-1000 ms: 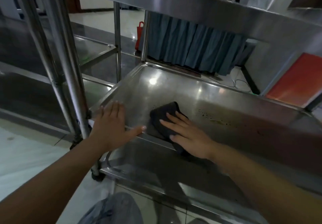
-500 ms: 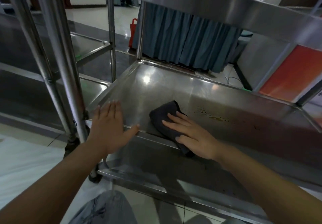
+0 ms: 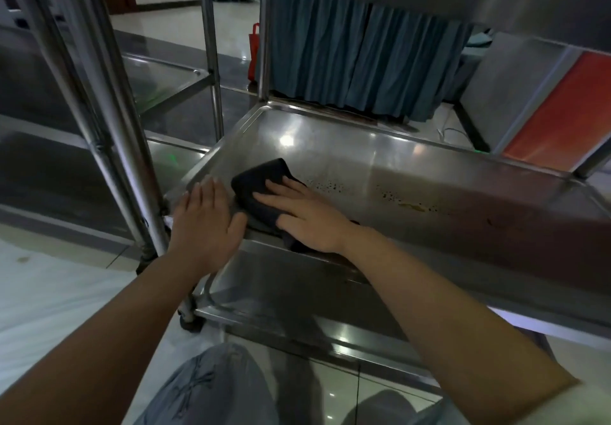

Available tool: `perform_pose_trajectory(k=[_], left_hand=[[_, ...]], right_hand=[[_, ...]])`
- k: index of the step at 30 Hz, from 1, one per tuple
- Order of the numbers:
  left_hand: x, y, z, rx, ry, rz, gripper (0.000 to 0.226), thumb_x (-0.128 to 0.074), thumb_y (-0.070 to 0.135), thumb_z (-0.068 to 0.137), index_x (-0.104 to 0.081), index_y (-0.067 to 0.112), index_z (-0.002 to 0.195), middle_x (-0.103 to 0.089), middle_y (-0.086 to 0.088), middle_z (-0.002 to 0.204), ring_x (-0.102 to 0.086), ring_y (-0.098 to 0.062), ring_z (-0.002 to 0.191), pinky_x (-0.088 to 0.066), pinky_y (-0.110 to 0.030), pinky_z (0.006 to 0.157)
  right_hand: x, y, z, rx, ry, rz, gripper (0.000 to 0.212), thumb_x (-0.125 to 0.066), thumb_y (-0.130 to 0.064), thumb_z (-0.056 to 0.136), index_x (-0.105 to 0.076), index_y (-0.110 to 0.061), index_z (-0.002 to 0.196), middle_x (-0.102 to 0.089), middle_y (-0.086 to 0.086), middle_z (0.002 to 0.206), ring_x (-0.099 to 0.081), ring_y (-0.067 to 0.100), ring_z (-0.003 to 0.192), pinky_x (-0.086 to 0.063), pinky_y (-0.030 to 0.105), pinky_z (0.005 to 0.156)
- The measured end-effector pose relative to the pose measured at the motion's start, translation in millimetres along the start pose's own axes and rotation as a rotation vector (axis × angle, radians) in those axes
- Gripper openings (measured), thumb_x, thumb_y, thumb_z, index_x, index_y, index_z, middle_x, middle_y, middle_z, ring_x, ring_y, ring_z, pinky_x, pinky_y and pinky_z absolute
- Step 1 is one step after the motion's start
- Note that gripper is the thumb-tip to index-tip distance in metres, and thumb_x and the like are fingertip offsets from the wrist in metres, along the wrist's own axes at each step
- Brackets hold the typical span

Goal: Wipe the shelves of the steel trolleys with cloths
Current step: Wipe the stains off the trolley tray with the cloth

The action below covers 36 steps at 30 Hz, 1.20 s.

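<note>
Left hand [image 3: 205, 223] flat; right hand [image 3: 305, 214] flat

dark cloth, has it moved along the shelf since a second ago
Yes. The dark cloth under the right hand slid left toward the left hand on the shelf rim.

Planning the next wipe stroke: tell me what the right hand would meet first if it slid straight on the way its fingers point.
The right hand points up-left over the dark cloth; beyond it, probably the shelf's raised left rim.

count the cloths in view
1: a dark cloth on the middle shelf, pressed flat under the right hand. Others may be out of view.
</note>
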<state>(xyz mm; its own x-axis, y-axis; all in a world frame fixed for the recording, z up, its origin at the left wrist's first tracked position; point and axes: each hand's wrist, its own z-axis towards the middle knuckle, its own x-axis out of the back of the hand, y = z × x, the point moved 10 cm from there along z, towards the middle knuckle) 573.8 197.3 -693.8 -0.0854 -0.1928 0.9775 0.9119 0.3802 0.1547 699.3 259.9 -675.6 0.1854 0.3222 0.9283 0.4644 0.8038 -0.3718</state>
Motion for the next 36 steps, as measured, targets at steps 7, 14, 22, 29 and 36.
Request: perform_pose_trajectory(k=[7, 14, 22, 29, 36], left_hand=[[1.5, 9.8, 2.5, -0.068, -0.021, 0.149, 0.096, 0.011, 0.068, 0.084, -0.027, 0.006, 0.147, -0.026, -0.015, 0.156, -0.021, -0.032, 0.143, -0.014, -0.049, 0.117], [-3.7, 86.1, -8.7, -0.253, -0.107, 0.041, 0.065, -0.020, 0.056, 0.096, -0.042, 0.008, 0.135, -0.036, -0.014, 0.149, -0.030, -0.029, 0.138, -0.025, -0.045, 0.113], [-7.8, 198.8, -23.9, -0.513, -0.092, -0.022, 0.053, -0.025, 0.046, 0.098, -0.045, 0.021, 0.140, -0.039, -0.002, 0.151, -0.037, -0.024, 0.135, -0.027, -0.036, 0.110], [-12.2, 201.2, -21.1, -0.502, -0.070, 0.002, 0.084, -0.005, 0.070, 0.080, -0.044, 0.027, 0.141, -0.041, -0.001, 0.149, -0.039, -0.028, 0.133, -0.029, -0.044, 0.109], [-15.7, 197.5, -17.8, -0.520, -0.094, -0.020, 0.067, -0.026, 0.061, 0.090, -0.051, 0.018, 0.135, -0.052, -0.010, 0.139, -0.047, -0.035, 0.125, -0.039, -0.051, 0.101]], right_hand=[[44.7, 94.0, -173.7, -0.220, 0.138, 0.059, 0.050, -0.035, -0.035, 0.094, -0.030, -0.050, 0.142, -0.017, -0.021, 0.156, 0.000, -0.002, 0.145, -0.012, 0.040, 0.120], [23.1, 76.7, -119.5, -0.334, 0.108, -0.065, 0.052, -0.034, -0.037, 0.098, -0.020, -0.051, 0.146, -0.006, -0.018, 0.159, 0.004, 0.008, 0.146, -0.015, 0.050, 0.115], [54.9, 156.0, -221.9, -0.431, 0.178, -0.050, 0.057, -0.031, -0.049, 0.089, -0.019, -0.054, 0.144, -0.011, -0.018, 0.158, -0.001, 0.008, 0.147, -0.022, 0.048, 0.115], [101.0, 267.7, -385.9, -0.937, 0.328, -0.123, 0.060, -0.052, -0.043, 0.092, -0.027, -0.041, 0.147, -0.019, -0.006, 0.159, -0.014, 0.021, 0.146, -0.024, 0.041, 0.112], [94.5, 219.9, -339.6, -0.967, 0.419, -0.155, 0.056, -0.055, -0.030, 0.089, -0.042, -0.027, 0.144, -0.037, 0.007, 0.152, -0.028, 0.031, 0.141, -0.036, 0.047, 0.106]])
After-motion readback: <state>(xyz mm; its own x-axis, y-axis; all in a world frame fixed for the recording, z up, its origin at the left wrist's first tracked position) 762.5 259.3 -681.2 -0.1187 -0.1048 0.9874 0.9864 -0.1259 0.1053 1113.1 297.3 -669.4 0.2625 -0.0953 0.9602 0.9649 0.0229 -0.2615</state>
